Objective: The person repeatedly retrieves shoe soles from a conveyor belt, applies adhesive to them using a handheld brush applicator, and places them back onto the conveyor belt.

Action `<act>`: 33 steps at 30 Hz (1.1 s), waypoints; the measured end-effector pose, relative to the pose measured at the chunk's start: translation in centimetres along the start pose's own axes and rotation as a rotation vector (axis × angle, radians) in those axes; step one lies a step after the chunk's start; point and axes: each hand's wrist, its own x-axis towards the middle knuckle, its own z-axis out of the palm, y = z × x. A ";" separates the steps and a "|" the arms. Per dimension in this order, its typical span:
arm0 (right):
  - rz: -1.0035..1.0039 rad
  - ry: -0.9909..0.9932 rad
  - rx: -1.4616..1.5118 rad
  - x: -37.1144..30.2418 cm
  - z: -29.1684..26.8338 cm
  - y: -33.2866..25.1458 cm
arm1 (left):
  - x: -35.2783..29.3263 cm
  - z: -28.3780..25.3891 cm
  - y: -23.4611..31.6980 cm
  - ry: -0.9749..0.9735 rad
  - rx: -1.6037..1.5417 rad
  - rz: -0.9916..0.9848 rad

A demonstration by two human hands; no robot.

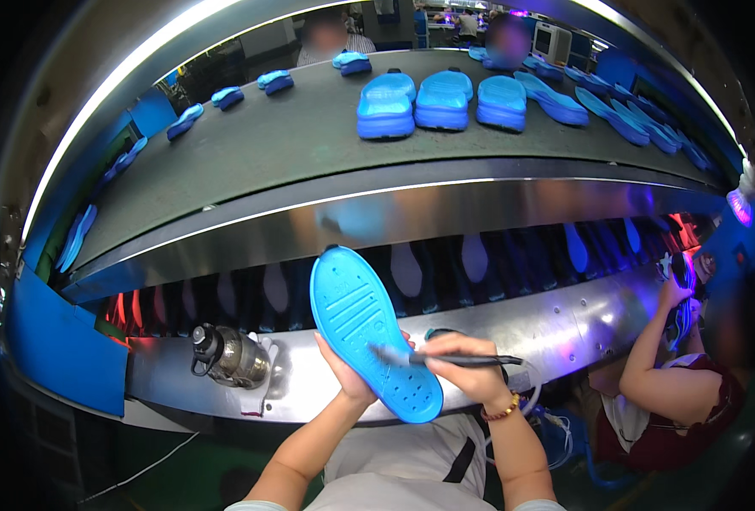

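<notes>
My left hand (348, 379) is wrapped round the edge of a bright blue shoe sole (352, 294), tilted up in front of me with its ribbed, pitted face showing. In my right hand (478, 372) is a brush with a black handle (458, 360), gripped between thumb and fingers. Its pale bristles, blurred by motion, are over the middle of the sole; contact I cannot tell. A pale tube (534, 385) runs near the handle's rear end. Behind my right fingers a small dark, teal-edged object is partly hidden.
A metal ledge (548, 328) runs before me, bearing a drinking bottle (233, 358) on a cloth. Above it, a dark conveyor belt (267, 153) carries several blue soles (446, 98). Soles also show in the dark slot below. At right, a co-worker's hands (674, 291) hold a shoe part.
</notes>
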 end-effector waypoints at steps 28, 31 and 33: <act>-0.129 -0.105 -0.221 0.9 -0.7 -0.9 | 2.7 0.0 4.4 -0.046 -0.183 0.233; -0.112 -0.283 -0.223 -0.1 -0.1 -2.0 | 2.4 -0.5 5.2 -0.101 -0.147 0.242; -0.096 -0.329 0.088 0.1 -1.3 -1.3 | 2.3 -0.6 5.4 -0.129 -0.112 0.203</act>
